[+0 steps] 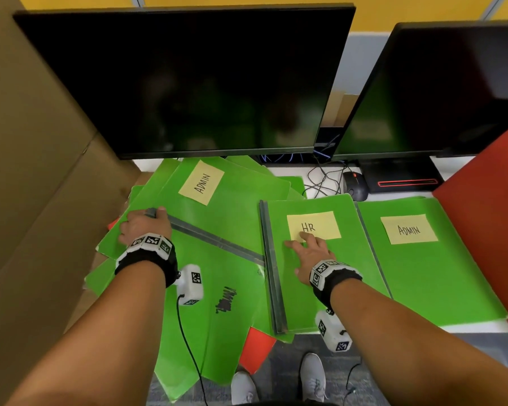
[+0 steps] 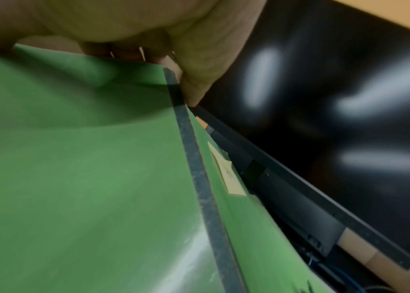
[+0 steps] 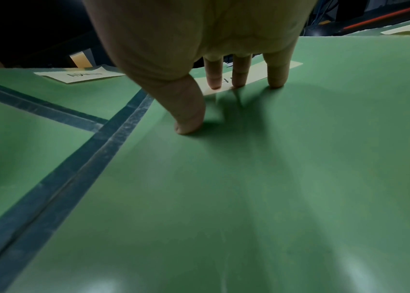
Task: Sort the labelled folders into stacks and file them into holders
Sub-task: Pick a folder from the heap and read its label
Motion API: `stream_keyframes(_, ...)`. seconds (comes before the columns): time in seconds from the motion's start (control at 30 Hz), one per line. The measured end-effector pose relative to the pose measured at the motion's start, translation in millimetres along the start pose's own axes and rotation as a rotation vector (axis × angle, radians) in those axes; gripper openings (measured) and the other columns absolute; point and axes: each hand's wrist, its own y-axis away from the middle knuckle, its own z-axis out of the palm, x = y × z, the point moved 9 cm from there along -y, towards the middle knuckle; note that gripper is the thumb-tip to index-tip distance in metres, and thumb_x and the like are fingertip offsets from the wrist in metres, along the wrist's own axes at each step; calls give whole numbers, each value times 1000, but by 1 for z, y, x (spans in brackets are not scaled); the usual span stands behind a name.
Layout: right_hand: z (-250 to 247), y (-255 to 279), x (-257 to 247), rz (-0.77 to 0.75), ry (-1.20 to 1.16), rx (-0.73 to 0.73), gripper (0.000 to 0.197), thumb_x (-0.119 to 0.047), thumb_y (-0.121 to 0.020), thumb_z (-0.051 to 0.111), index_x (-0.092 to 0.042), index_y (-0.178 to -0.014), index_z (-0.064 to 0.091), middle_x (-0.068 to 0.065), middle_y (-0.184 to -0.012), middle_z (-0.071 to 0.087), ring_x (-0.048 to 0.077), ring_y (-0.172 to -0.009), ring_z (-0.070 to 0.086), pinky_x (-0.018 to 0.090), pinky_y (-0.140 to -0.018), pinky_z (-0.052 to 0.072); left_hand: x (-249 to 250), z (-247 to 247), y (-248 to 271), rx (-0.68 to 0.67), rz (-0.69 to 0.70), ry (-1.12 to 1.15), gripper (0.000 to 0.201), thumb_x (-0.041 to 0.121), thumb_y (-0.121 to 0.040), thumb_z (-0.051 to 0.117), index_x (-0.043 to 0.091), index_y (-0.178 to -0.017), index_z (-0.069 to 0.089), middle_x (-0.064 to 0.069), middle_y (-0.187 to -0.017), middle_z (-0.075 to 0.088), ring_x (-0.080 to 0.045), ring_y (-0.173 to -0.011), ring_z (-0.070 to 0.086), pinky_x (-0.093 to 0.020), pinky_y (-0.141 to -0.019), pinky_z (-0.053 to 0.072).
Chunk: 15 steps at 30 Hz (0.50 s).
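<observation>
Head view: left hand (image 1: 145, 227) grips far-left end of spine on loose ADMIN folder (image 1: 217, 218); spine runs diagonally toward HR folder (image 1: 320, 259); ADMIN stack (image 1: 428, 259) far right.
Left wrist view: fingers (image 2: 191, 59) curl round spine end.
Right wrist view: right hand (image 3: 206, 39) fingertips spread, pressing HR folder flat.

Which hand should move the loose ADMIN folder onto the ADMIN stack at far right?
Left. The left hand already grips the ADMIN folder at its spine; the right hand presses flat on the HR folder.

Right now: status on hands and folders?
Left hand grips a green folder's spine. Right hand flat on HR folder. ADMIN folder adjacent.
</observation>
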Motion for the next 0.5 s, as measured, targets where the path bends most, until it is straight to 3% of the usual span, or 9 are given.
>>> stream_keyframes(0.1,-1,4,1,0,6,5,82,-21,-82,64,-47,-143,16,-3,-154,3,30,-142,9,56,-112,22,7,-20,10,42,-11,52,53,41,-96,42,-5,-121,47,-28,-128,50,-40,-123,44,-49,-105,34)
stream_keyframes(0.2,-4,10,2,47,44,56,81,-22,-82,64,-48,-142,17,3,-139,21,28,-130,27,50,-103,38,12,-36,22,85,-25,123,44,33,-95,43,0,-123,50,-26,-129,48,-38,-125,41,-46,-106,33)
stream_keyframes(0.3,3,12,-1,43,-42,7,83,-16,-81,65,-42,-145,19,5,-130,25,28,-124,37,42,-96,49,12,-50,34,122,-48,186,42,32,-93,44,5,-124,53,-24,-132,44,-40,-124,39,-46,-105,34)
stream_keyframes(0.5,-1,17,-4,17,-20,-45,69,-20,-87,57,-33,-147,24,9,-139,28,31,-130,33,39,-104,42,10,-88,53,208,-58,333,42,30,-94,41,4,-125,53,-21,-136,41,-40,-125,37,-45,-103,31)
